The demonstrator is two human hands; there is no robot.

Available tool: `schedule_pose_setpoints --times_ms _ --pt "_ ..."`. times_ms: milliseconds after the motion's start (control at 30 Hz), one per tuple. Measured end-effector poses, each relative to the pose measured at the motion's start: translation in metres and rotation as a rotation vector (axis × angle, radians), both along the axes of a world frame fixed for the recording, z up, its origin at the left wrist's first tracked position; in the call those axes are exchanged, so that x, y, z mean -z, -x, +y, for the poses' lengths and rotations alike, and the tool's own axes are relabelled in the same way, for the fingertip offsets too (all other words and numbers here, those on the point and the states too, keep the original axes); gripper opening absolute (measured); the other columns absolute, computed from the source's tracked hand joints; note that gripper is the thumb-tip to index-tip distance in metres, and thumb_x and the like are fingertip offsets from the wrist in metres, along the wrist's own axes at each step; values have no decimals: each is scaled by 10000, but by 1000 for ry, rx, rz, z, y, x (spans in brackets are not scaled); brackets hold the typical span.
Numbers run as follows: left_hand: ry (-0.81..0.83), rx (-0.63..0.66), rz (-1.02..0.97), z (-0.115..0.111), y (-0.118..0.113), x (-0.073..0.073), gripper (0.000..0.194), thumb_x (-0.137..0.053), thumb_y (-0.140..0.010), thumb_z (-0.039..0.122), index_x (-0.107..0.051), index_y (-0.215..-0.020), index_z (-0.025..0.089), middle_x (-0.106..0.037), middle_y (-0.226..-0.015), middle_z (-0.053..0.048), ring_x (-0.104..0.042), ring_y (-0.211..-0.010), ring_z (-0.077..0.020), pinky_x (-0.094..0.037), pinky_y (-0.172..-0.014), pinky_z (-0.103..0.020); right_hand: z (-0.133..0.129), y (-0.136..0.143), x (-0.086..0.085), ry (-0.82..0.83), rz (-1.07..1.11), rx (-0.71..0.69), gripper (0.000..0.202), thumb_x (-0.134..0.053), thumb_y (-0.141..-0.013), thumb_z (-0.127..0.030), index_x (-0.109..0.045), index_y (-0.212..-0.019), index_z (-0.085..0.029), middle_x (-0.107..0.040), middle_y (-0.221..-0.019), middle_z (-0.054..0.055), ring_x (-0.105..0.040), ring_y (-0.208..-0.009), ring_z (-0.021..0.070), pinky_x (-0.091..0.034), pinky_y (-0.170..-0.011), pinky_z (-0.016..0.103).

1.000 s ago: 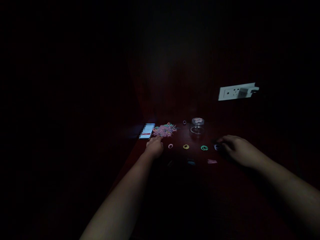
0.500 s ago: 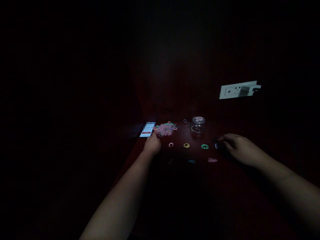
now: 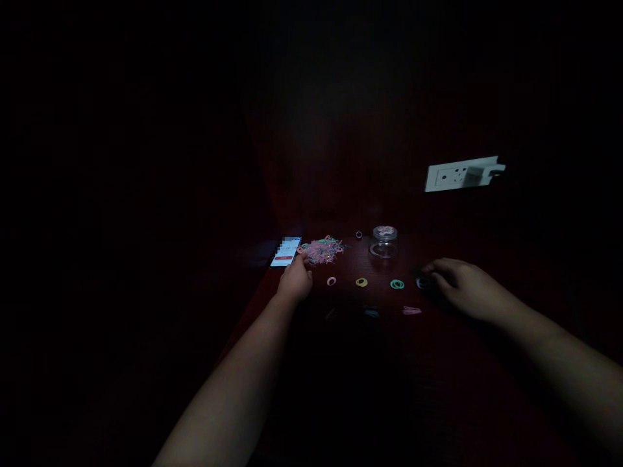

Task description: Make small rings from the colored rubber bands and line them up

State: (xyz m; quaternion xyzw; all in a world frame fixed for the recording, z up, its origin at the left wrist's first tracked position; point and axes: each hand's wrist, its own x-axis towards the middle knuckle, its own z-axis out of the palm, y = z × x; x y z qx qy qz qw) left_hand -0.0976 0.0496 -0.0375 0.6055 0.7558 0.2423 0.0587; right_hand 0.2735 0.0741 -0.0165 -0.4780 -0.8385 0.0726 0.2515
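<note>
My left hand [image 3: 294, 280] rests at the near edge of a pile of small, mostly pink elastic hair ties [image 3: 322, 251], right beside a lit phone [image 3: 286, 252]. Its fingers are curled, and whatever they may hold is hidden. My right hand [image 3: 460, 283] is low over the table, thumb and fingers apart, its fingertips by a dark purplish hair tie [image 3: 422, 283]. Left of that, in a row, lie green hair ties [image 3: 397, 284], yellow hair ties [image 3: 361, 283] and a pink hair tie [image 3: 331, 281]. Nearer me are pink bands [image 3: 411, 311] and dim bluish bands [image 3: 371, 312].
A clear lidded jar [image 3: 383, 243] stands behind the row, with a single small ring [image 3: 359, 235] to its left. A white wall socket [image 3: 461, 174] with a plug is at the right. The surroundings are very dark.
The view has shifted slightly. Both hands stay nearly in place; my right fingertips remain beside the dark hair tie, and the left hand stays at the pile.
</note>
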Motion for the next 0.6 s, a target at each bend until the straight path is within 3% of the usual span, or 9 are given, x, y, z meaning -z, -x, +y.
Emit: schedule_pose_setpoints --times_ms 200,600 --pt "29 -18 25 0 -1 -1 519 -563 -870 215 -447 -1376 204 -585 -1357 -129 -528 -1277 -264 -412 -1054 -376 0 0 0 19 3 10 301 -425 -885 -312 -677 -992 -186 -724 -1051 120 -686 -965 293 -559 -830 444" --pt "20 -14 10 -2 0 -6 328 -587 -840 178 -576 -1165 215 -691 -1183 -66 -634 -1110 -219 -469 -954 -301 -1 0 -2 -11 10 -1 280 -441 -873 -296 -681 -971 -188 -737 -1005 111 -694 -922 287 -553 -808 424"
